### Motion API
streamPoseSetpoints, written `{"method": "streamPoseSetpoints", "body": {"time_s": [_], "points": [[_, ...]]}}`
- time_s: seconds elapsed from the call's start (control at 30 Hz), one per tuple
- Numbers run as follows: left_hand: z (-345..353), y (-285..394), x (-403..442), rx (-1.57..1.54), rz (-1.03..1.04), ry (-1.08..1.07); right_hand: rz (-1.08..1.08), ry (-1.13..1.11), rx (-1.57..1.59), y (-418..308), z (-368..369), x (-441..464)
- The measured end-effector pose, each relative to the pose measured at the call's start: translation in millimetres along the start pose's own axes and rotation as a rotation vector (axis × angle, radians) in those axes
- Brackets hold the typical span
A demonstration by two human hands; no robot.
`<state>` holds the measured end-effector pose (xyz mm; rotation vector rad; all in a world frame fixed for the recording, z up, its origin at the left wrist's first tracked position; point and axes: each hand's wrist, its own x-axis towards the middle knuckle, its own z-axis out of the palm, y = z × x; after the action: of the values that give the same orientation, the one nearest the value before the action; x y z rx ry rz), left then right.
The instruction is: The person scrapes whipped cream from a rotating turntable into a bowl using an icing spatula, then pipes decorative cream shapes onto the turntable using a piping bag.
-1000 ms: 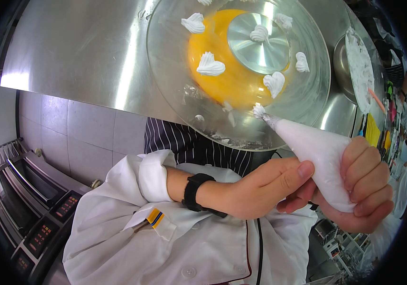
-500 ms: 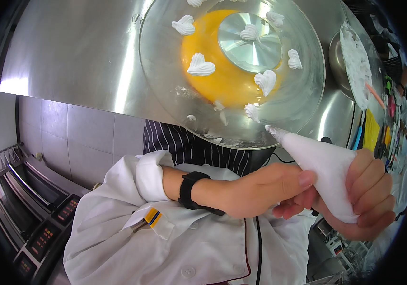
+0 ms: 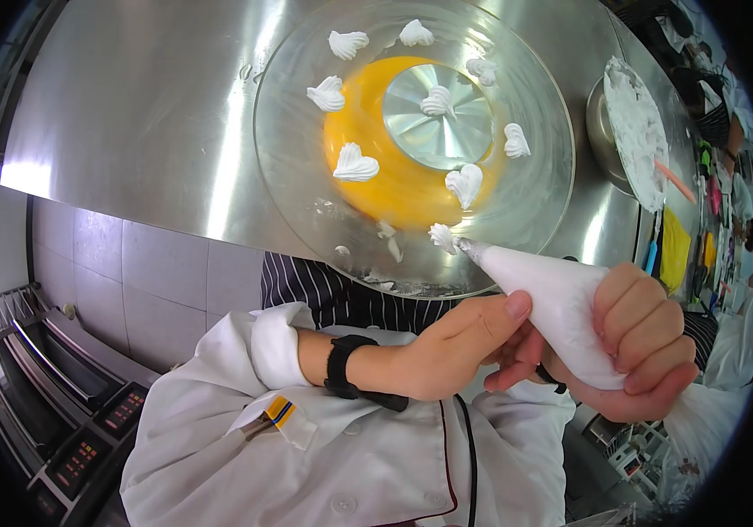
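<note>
My right hand (image 3: 644,347) is closed around the wide end of a white piping bag (image 3: 561,294). With its thumb along the bag's side and its fingers curled below, my left hand (image 3: 468,342) steadies the bag. The metal nozzle (image 3: 471,249) points left and touches a small piped cream shape (image 3: 442,238) near the front of a round clear turntable (image 3: 288,189). Several white cream hearts stand on the disc, among them one heart (image 3: 356,163) at the left and another heart (image 3: 464,184) nearer the nozzle. Beneath the clear top show a yellow base (image 3: 350,123) and a silver disc (image 3: 403,132).
The turntable stands on a steel table (image 3: 148,114). At the right, a metal bowl (image 3: 603,132) sits beside a cream-smeared board or plate (image 3: 635,132) with an orange-handled tool (image 3: 677,181). A yellow cloth (image 3: 677,246) hangs farther right. Ovens (image 3: 51,413) line the lower left.
The nozzle has moved left until it meets the front cream shape. The whole view has shifted, so more hearts show at the far side. Both hands keep their hold on the bag.
</note>
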<state>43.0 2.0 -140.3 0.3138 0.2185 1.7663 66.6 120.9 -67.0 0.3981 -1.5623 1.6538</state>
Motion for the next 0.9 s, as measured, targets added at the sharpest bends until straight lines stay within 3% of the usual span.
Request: {"method": "streamPoseSetpoints", "body": {"time_s": [0.9], "points": [[0.8,0.2,0.8,-0.021,0.009,0.012,-0.18,-0.031,-0.151,6.4,-4.3,-6.4]]}}
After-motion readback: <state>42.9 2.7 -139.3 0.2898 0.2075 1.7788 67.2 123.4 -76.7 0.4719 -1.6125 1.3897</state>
